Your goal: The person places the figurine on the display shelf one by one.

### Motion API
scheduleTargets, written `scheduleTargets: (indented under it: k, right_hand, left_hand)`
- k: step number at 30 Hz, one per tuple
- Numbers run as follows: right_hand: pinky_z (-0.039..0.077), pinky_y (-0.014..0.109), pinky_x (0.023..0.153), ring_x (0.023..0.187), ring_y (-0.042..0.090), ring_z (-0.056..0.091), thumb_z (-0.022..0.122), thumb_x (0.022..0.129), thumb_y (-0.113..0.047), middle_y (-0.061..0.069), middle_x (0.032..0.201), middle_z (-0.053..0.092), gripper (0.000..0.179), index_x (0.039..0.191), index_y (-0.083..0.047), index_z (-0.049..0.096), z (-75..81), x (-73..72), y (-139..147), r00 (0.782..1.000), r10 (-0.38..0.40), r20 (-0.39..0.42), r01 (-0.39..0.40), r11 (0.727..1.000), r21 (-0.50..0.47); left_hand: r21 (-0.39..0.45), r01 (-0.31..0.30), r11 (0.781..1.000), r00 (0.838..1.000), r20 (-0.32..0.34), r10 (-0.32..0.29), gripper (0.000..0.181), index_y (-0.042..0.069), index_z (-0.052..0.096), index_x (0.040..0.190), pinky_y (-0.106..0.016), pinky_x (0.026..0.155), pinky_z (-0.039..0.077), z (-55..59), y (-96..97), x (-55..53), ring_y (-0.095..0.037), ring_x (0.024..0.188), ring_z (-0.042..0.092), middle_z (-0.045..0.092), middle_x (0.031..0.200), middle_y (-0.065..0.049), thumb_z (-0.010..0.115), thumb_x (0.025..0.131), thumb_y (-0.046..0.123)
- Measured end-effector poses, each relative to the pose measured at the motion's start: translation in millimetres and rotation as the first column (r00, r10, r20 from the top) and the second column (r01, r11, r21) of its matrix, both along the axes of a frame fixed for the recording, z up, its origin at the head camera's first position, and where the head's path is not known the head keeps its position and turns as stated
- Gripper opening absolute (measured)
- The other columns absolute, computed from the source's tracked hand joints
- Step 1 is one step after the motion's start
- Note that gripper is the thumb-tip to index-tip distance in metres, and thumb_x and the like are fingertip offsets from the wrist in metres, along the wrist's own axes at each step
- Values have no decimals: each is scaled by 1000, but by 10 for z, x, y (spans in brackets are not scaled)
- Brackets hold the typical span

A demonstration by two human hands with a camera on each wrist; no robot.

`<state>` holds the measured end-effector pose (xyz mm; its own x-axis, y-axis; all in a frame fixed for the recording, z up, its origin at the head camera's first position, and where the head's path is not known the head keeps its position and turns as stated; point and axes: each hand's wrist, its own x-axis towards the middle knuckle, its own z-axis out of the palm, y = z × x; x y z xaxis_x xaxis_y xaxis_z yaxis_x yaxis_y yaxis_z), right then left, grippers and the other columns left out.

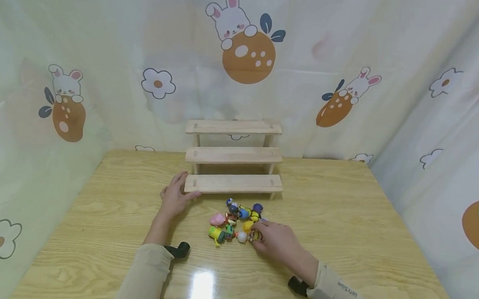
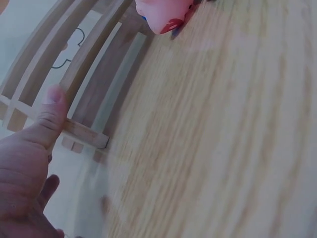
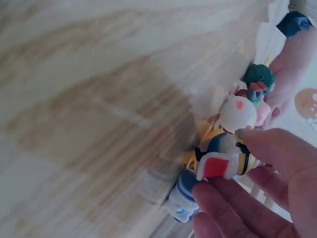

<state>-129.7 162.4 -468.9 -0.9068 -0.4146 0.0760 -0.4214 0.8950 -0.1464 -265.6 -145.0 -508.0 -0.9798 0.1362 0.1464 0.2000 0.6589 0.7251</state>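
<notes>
A three-tier wooden display shelf [image 1: 233,183] stands at the back of the table. My left hand [image 1: 175,199] holds the left end of its lowest step, thumb at the front edge and fingers at the back corner. In the left wrist view the thumb [image 2: 52,111] lies on that step's edge. My right hand [image 1: 277,240] pinches a small toy figurine [image 3: 223,163] between thumb and fingers. This figurine has yellow, black and blue parts and a white-edged red patch. Beside it are a round white figurine [image 3: 237,114] and a blue-and-white one [image 3: 183,196].
Several small figurines lie clustered before the shelf, among them a pink one [image 1: 217,219], a yellow-and-green one [image 1: 216,234] and a brown fox-like one [image 1: 230,219]. A printed curtain [image 1: 299,51] hangs behind and beside the wood-grain table [image 1: 341,234].
</notes>
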Motion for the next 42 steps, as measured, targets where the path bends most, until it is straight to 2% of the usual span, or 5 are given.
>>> scheduleTargets:
  k: [7,11,21,30,42]
  right_hand:
    - [45,20,55,65,6,61,72,83,-23,-4,81,69,34,115,-17,64,21,-47,56,995,9,100,6,989,-149]
    - [47,21,57,67,8,62,69,85,-17,-1,86,71,34,118,-16,62,47,-70,75,989,44,143,-15,980,-197]
    - [53,26,70,83,13,66,65,87,-8,6,113,67,29,116,-10,64,9,-99,118,974,91,206,-29,958,-286]
    - [52,18,66,79,12,66,67,85,-11,5,104,63,31,115,-6,64,28,-137,138,959,140,244,-54,942,-330]
    - [51,18,64,75,10,63,74,82,-19,2,95,61,32,111,-7,67,25,-161,95,979,-24,204,76,965,-251]
  left_hand:
    - [-7,-6,1000,1000,10,6,85,6,36,146,-67,106,5,4,-5,2,-35,138,33,32,153,-11,71,80,45]
    - [-13,-5,1000,1000,14,5,83,6,37,145,-67,106,5,18,-22,1,-34,138,33,32,153,-10,72,80,44]
    - [-4,22,1000,1000,1,-22,82,5,41,143,-69,105,2,20,-34,-8,-34,139,32,34,152,-10,74,78,42]
    - [-7,12,1000,1000,6,-12,84,6,40,144,-69,105,2,15,-47,-15,-35,138,33,34,152,-10,73,77,45]
    - [-16,-7,1000,999,34,8,84,8,38,145,-69,105,2,48,-14,7,-34,139,32,34,152,-8,73,78,45]
